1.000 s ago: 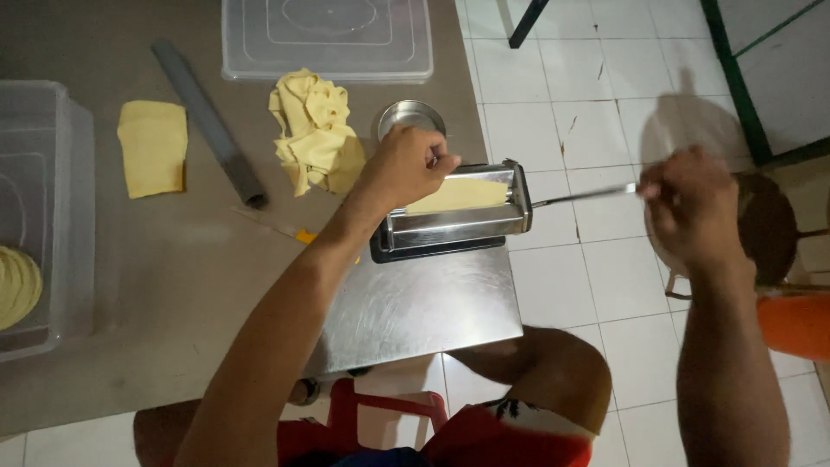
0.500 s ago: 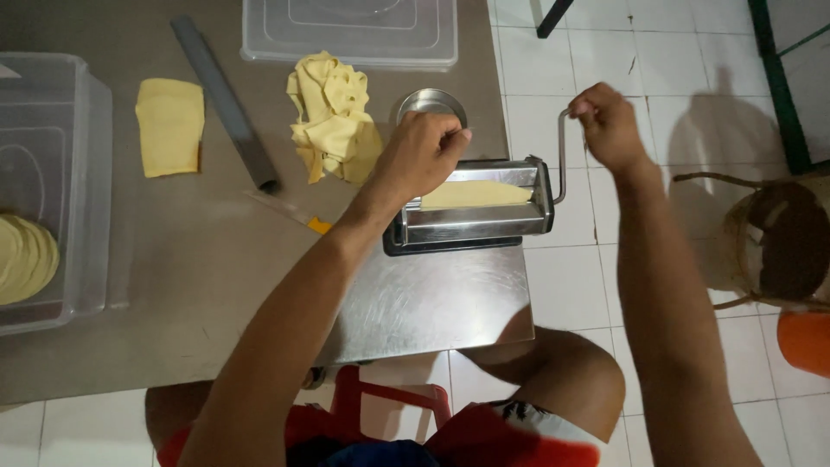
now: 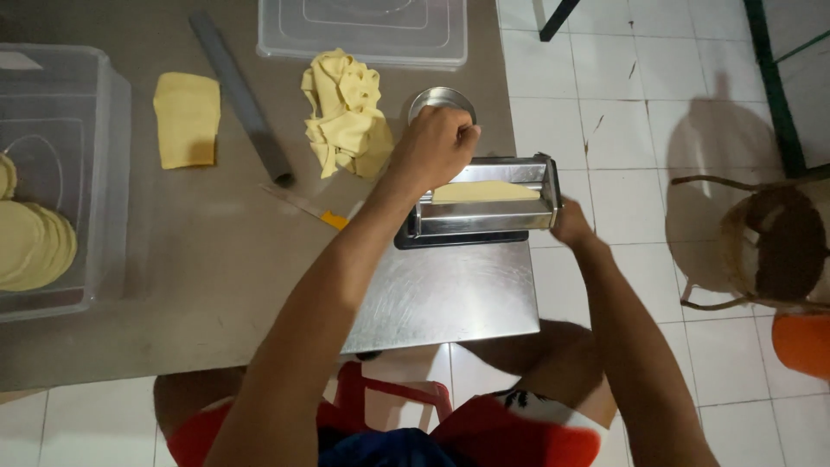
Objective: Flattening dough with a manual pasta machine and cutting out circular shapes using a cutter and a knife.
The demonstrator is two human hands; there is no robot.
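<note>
The person sits at a grey table (image 3: pixel 216 285) with a metal pasta roller (image 3: pixel 484 203) at its right edge, standing on a shiny steel sheet (image 3: pixel 450 298). A flat strip of yellow dough (image 3: pixel 484 191) lies in the top of the roller, between its side plates. The left hand (image 3: pixel 437 147) is curled over the near end of that strip, fingers bent and pressed down on the dough at the roller's top. The right hand (image 3: pixel 572 223) is at the roller's right side, closed up against the machine; what it is gripping is hidden behind the hand, so I cannot tell exactly what it pinches.

Just behind the left hand sits a small round metal bowl (image 3: pixel 442 99); its contents are not clear from here. Left of it a crumpled heap of dough scraps (image 3: pixel 344 112) lies on the table. A clear plastic lid (image 3: pixel 363 30) rests flat at the far edge. At the left edge stands a clear plastic tub (image 3: pixel 95 173), and inside it a stack of round yellow dough discs (image 3: pixel 30 246) lies against the bottom. Between tub and heap are a folded rectangular dough sheet (image 3: pixel 186 117) and a grey tube (image 3: pixel 242 95), lying diagonally. A small knife with a yellow handle (image 3: pixel 307 207) lies near the left forearm. On the tiled floor to the right stands a woven basket (image 3: pixel 774 242).
</note>
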